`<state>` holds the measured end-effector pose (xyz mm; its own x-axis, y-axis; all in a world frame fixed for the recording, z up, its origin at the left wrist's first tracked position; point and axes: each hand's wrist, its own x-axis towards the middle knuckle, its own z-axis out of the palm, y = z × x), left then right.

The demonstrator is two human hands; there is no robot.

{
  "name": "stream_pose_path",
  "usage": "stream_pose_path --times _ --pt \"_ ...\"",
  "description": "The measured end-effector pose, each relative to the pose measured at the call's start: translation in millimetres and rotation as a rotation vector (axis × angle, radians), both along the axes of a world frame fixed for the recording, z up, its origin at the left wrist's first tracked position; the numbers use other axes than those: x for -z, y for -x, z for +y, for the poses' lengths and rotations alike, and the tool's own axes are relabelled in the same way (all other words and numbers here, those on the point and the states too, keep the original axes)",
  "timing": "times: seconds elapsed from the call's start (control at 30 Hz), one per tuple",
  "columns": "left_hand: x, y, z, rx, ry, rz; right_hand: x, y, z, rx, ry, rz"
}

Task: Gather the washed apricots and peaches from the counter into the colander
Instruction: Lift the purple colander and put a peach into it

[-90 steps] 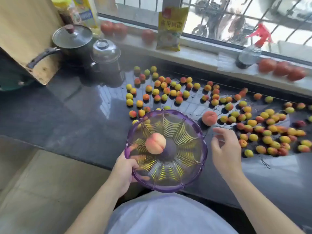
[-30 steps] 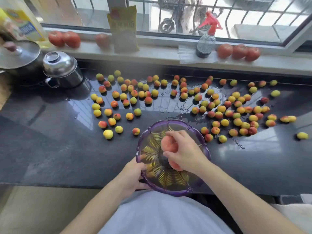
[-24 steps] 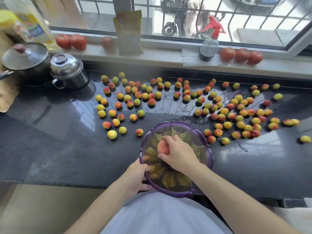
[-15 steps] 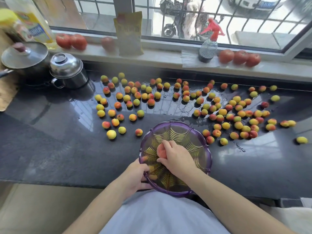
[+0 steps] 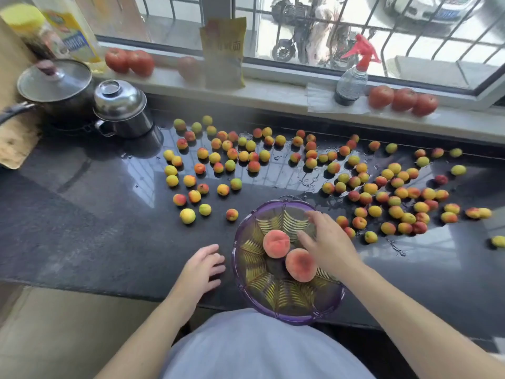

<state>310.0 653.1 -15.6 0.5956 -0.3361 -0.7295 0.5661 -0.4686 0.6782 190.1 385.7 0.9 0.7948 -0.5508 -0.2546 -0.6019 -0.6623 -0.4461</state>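
A purple colander [image 5: 325,310] sits at the front edge of the dark wet counter [image 5: 82,228]. Two peaches lie in it: one [image 5: 276,243] toward the middle, the other [image 5: 300,265] just right of it. My right hand [image 5: 328,242] hovers over the colander's right side, fingers spread, holding nothing. My left hand [image 5: 203,268] rests open on the counter just left of the colander, off its rim. Several small apricots [image 5: 232,214] are scattered on the counter behind, in a left cluster [image 5: 218,160] and a right cluster [image 5: 396,198].
A lidded pot [image 5: 54,86] and a steel lidded mug [image 5: 120,108] stand at the back left. On the windowsill are tomatoes [image 5: 128,60], a yellow packet [image 5: 222,50] and a spray bottle [image 5: 351,77]. A wooden board [image 5: 13,143] leans at far left.
My right hand set the second peach beside the first one in the colander, let go and lifted away open. My left hand released the colander's rim and moved onto the counter.
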Motion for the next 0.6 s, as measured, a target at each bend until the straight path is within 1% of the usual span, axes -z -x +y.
stream_pose_path --times 0.03,0.07,0.1,0.13,0.17,0.2,0.27,0.33,0.37,0.43,0.53,0.6 --pt "12.4 -4.3 12.9 0.047 -0.113 -0.232 -3.8 -1.1 -6.4 0.010 0.018 -0.005" --pt "26.1 -7.0 26.5 0.174 -0.286 -0.459 -6.4 -4.7 -10.9 0.016 0.042 -0.010" --pt "39.9 -8.8 40.8 0.331 -0.470 -0.628 -8.8 -10.9 -12.1 0.015 0.065 -0.022" --pt "52.1 -9.6 51.9 0.432 -0.628 -0.684 -10.7 -20.5 -10.5 0.003 0.081 -0.036" --pt "66.9 -9.3 62.2 0.492 -0.722 -0.715 -12.6 -32.3 -5.9 -0.025 0.090 -0.053" --pt "75.6 -7.4 68.0 0.528 -0.758 -0.728 -13.7 -45.9 1.1 -0.064 0.096 -0.071" --pt "89.7 -4.1 73.6 0.593 -0.759 -0.772 -11.4 -76.7 19.3 -0.168 0.115 -0.091" --pt "97.6 -3.5 74.2 0.591 -0.781 -0.817 -5.6 -108.7 39.0 -0.287 0.180 -0.055" --pt "98.3 -3.7 74.1 0.592 -0.778 -0.817 -3.9 -124.7 48.9 -0.333 0.215 -0.002" --pt "98.2 -3.9 73.8 0.593 -0.791 -0.820 -2.0 -155.1 65.5 -0.384 0.271 0.170" --pt "95.2 -4.9 74.6 0.575 -0.793 -0.774 6.5 -188.1 80.3 -0.365 0.278 0.406" --pt "93.6 -5.3 75.0 0.574 -0.779 -0.780 15.6 -199.2 85.5 -0.344 0.259 0.480"
